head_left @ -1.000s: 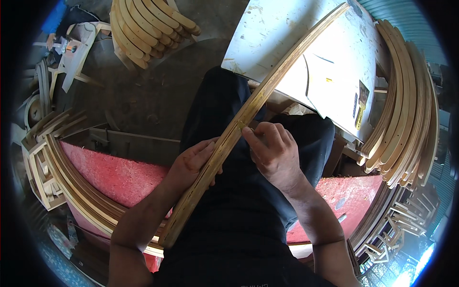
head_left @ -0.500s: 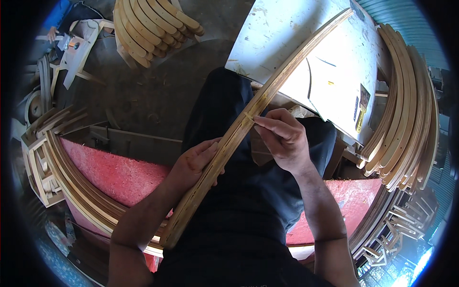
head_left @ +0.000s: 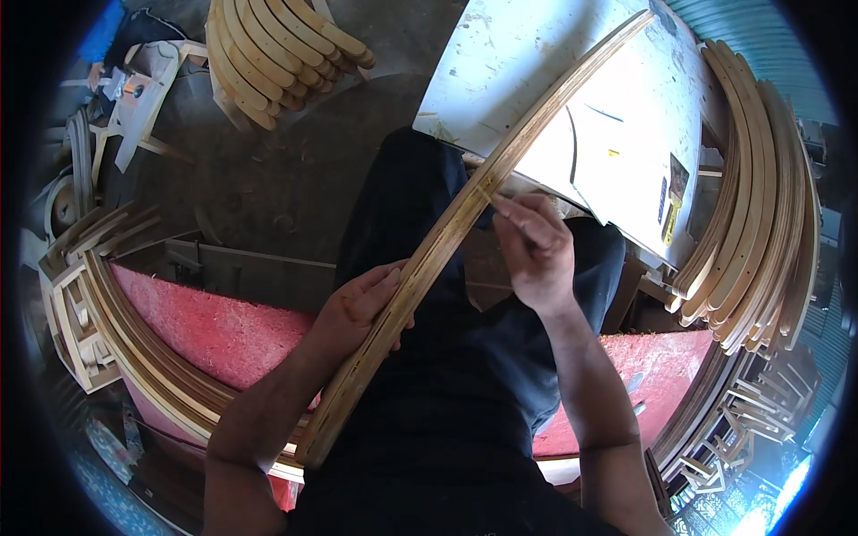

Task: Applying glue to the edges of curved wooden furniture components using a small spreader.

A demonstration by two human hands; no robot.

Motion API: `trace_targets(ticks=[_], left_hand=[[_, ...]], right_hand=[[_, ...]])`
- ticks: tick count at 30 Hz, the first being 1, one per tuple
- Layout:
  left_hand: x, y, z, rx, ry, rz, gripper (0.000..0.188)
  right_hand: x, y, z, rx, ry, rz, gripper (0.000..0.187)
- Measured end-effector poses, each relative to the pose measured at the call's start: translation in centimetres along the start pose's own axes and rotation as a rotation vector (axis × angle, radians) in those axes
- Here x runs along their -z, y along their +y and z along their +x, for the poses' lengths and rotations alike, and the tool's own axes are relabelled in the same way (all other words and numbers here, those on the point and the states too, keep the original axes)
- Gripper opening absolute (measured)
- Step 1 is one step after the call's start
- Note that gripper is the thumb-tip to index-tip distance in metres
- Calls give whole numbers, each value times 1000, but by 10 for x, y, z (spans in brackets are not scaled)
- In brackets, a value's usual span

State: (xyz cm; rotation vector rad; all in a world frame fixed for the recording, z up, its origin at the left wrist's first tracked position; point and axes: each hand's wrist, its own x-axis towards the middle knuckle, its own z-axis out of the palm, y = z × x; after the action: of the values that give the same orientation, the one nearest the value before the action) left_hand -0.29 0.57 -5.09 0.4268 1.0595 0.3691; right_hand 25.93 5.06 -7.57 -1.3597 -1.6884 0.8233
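Hands: my left hand (head_left: 357, 313) cupped the curved wooden strip (head_left: 456, 228); right hand (head_left: 532, 250) pinched its edge. I judged steadier support advisable.

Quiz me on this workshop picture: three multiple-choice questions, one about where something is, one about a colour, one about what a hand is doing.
1. Where is the stack of curved strips?
A. at the person's right
B. on the person's lap
C. under the red pad

2. What colour is the pad across the person's knees?
A. green
B. red
C. white

3. How does the left hand meet the long curved strip?
A. apart from it
B. wrapped round it, steadying it
C. flat on the floor

Answers: 1 A, the stack stands by the picture's right rim. 2 B, its rough surface is red. 3 B, the fingers curl over the strip's edge, while the right hand pinches at it higher up.
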Motion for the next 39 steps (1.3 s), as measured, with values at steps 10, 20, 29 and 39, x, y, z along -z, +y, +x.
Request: trace_targets(ticks=[10, 20, 29, 39], left_hand=[[0, -1, 1, -1, 7, 18, 52], [1, -2, 0, -14, 3, 45, 54], [-1, 1, 0, -1, 7, 73, 54], [1, -1, -1, 6, 16, 62, 55]], right_hand=[[-7, -16, -10, 297, -182, -372, 44], [5, 1, -7, 33, -59, 47, 29], [11, 27, 18, 140, -23, -306, 24], [9, 2, -13, 227, -304, -63, 39]])
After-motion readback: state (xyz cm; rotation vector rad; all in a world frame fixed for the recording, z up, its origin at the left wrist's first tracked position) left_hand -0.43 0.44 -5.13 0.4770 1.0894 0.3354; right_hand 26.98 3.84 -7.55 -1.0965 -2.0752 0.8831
